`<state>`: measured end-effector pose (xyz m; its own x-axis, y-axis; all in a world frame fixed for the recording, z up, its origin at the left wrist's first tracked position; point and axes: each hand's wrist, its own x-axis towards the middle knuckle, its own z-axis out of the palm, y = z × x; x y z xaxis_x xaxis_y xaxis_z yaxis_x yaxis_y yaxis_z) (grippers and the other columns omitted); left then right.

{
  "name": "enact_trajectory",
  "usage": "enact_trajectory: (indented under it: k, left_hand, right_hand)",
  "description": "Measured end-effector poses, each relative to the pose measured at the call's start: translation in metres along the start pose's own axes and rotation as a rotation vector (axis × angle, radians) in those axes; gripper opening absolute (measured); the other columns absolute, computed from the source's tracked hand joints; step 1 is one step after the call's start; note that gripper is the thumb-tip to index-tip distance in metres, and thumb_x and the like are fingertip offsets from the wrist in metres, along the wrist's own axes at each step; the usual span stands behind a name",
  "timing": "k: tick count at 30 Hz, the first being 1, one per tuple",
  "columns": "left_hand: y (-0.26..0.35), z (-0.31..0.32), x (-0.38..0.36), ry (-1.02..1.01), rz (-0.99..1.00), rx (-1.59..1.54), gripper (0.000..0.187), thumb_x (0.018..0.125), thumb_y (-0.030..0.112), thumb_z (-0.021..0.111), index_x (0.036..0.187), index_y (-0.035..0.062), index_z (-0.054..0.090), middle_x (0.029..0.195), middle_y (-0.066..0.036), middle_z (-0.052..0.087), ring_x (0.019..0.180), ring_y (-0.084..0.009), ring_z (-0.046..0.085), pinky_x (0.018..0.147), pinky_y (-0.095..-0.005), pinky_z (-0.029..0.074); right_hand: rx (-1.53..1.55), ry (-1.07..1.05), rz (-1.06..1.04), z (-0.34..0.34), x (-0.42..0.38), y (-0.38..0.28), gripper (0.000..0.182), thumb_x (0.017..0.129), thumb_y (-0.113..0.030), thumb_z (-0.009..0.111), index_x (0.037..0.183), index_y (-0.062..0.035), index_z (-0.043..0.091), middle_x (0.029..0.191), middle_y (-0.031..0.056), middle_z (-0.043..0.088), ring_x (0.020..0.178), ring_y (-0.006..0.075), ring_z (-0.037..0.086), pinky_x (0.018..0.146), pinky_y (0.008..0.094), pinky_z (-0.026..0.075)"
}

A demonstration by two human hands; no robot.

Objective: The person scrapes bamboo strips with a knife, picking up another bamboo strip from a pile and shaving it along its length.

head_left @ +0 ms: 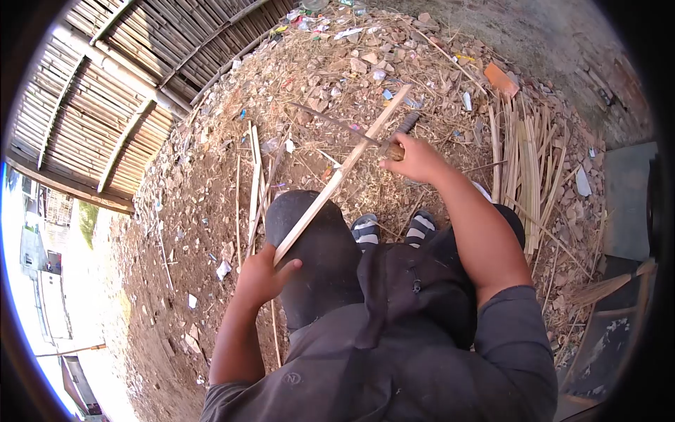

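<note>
My left hand (266, 273) is closed around the lower end of a long pale bamboo strip (323, 195), beside my left knee. The strip slants up and away to the right, passing over that knee. My right hand (415, 160) grips the wooden handle of a knife (341, 125). Its thin dark blade points to the upper left and crosses the strip in this view. Just beyond the right hand is a dark, ribbed rod-like piece (408, 122), partly hidden by the hand.
Split bamboo strips (531, 162) lie in a bundle on the right, and a few more strips (254, 183) lie left of my knees. Stone rubble and litter cover the ground. An orange brick piece (500, 79) lies near the wall, and a bamboo fence (105, 84) stands at left.
</note>
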<state>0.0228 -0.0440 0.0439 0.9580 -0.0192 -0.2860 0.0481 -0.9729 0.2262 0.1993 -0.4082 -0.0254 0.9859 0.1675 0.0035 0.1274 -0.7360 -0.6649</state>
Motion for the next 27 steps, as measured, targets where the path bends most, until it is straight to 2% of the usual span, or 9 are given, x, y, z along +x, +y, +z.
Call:
enact_trajectory:
  k: [3, 6, 9, 12, 13, 17, 20, 23, 27]
  left_hand:
    - [-0.015, 0.014, -0.009, 0.083, 0.004, -0.066, 0.049, 0.096, 0.05, 0.063, 0.09, 0.0015, 0.059, 0.075, -0.026, 0.066, 0.078, -0.0478, 0.067, 0.069, -0.0555, 0.051]
    - [-0.031, 0.03, -0.021, 0.196, 0.011, -0.057, 0.045, 0.097, 0.046, 0.063, 0.087, 0.0033, 0.057, 0.069, -0.023, 0.065, 0.07, -0.0458, 0.067, 0.063, -0.0544, 0.051]
    - [-0.042, 0.039, -0.037, 0.277, 0.008, 0.042, 0.042, 0.098, 0.044, 0.063, 0.085, 0.0051, 0.055, 0.067, -0.021, 0.063, 0.065, -0.0433, 0.066, 0.058, -0.0528, 0.051]
    - [-0.048, 0.045, -0.046, 0.313, 0.009, 0.132, 0.04, 0.097, 0.043, 0.064, 0.085, 0.0065, 0.054, 0.066, -0.019, 0.063, 0.062, -0.0413, 0.066, 0.055, -0.0509, 0.051]
    - [-0.052, 0.048, -0.048, 0.339, 0.032, 0.134, 0.039, 0.097, 0.043, 0.065, 0.086, 0.0067, 0.054, 0.067, -0.018, 0.063, 0.061, -0.0409, 0.066, 0.054, -0.0504, 0.051]
    - [-0.059, 0.051, -0.053, 0.328, 0.036, 0.154, 0.039, 0.095, 0.042, 0.067, 0.089, 0.006, 0.055, 0.075, -0.018, 0.065, 0.066, -0.0408, 0.066, 0.058, -0.051, 0.052]
    - [-0.055, 0.041, -0.055, 0.261, 0.045, 0.164, 0.038, 0.093, 0.04, 0.07, 0.096, 0.0048, 0.057, 0.083, -0.02, 0.066, 0.073, -0.0415, 0.067, 0.066, -0.0525, 0.053]
    - [-0.033, 0.024, -0.053, 0.271, 0.05, 0.085, 0.035, 0.092, 0.034, 0.07, 0.104, 0.0031, 0.058, 0.091, -0.024, 0.067, 0.085, -0.0465, 0.068, 0.073, -0.0566, 0.052]
    - [-0.026, 0.029, -0.047, 0.267, 0.03, -0.011, 0.034, 0.089, 0.029, 0.069, 0.109, 0.0037, 0.059, 0.089, -0.023, 0.069, 0.08, -0.045, 0.069, 0.072, -0.0542, 0.053]
  right_hand:
    - [0.211, -0.165, -0.052, 0.008, 0.001, 0.017, 0.066, 0.081, -0.051, 0.082, 0.119, 0.0004, 0.065, 0.102, 0.016, 0.073, 0.093, 0.0266, 0.069, 0.083, 0.0426, 0.054]
    - [0.322, -0.16, -0.091, -0.002, -0.006, 0.012, 0.063, 0.084, -0.049, 0.081, 0.12, 0.0001, 0.063, 0.091, 0.0111, 0.072, 0.074, 0.0195, 0.067, 0.069, 0.0353, 0.055]
    - [0.705, -0.287, 0.005, -0.01, -0.006, -0.005, 0.05, 0.09, -0.04, 0.079, 0.118, -0.002, 0.062, 0.081, 0.0032, 0.067, 0.059, 0.0096, 0.059, 0.055, 0.0271, 0.049]
    - [0.896, -0.165, -0.015, -0.001, -0.001, -0.007, 0.04, 0.094, -0.037, 0.076, 0.114, -0.0043, 0.063, 0.071, -0.0026, 0.059, 0.051, 0.0047, 0.051, 0.048, 0.0234, 0.041]
    - [0.937, -0.184, -0.049, -0.001, 0.003, -0.006, 0.041, 0.093, -0.038, 0.077, 0.111, -0.0048, 0.063, 0.072, -0.0037, 0.055, 0.053, 0.0055, 0.053, 0.049, 0.0236, 0.042]
    - [0.995, -0.153, -0.044, -0.004, -0.001, -0.009, 0.04, 0.092, -0.037, 0.078, 0.11, -0.0052, 0.063, 0.08, -0.0024, 0.058, 0.055, 0.0055, 0.052, 0.049, 0.0227, 0.042]
    - [0.98, -0.135, -0.043, -0.002, -0.002, -0.007, 0.038, 0.092, -0.036, 0.079, 0.108, -0.0051, 0.064, 0.082, -0.002, 0.058, 0.056, 0.0056, 0.053, 0.05, 0.0225, 0.043]
    - [0.938, -0.151, -0.053, 0.0, -0.002, -0.011, 0.037, 0.091, -0.036, 0.079, 0.107, -0.0045, 0.066, 0.082, -0.0018, 0.059, 0.058, 0.0055, 0.053, 0.05, 0.0225, 0.044]
    - [0.884, -0.179, -0.104, -0.001, -0.008, -0.02, 0.035, 0.092, -0.032, 0.079, 0.109, -0.0033, 0.066, 0.08, -0.0014, 0.06, 0.06, 0.0044, 0.052, 0.051, 0.0237, 0.044]
